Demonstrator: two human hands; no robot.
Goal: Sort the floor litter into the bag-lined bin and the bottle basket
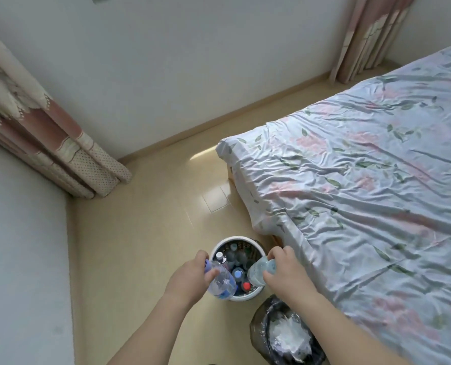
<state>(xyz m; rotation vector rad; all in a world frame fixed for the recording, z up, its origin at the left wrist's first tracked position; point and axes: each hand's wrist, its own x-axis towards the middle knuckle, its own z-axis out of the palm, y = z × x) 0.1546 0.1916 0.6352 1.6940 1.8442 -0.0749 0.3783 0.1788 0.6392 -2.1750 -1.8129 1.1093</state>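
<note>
2 clear bottles, the left bottle (221, 281) gripped by the left hand (191, 275) and the right bottle (258, 271) by the right hand (284, 272), over the bottle basket (236, 270), apparently for dropping; bag-lined bin (284, 335) beside the bed (363, 180) edge.

**Setting: bedroom in a home**

Bed (363, 180) fills the right side, covered by a wrinkled pale sheet with a pink-and-green floral print. Pink and cream curtains (42, 143) hang at the left wall; a second set (371, 35) hangs in the far corner. Walls (192, 61) plain white. Floor (145, 219) pale, glossy, with a matching skirting board.
</note>
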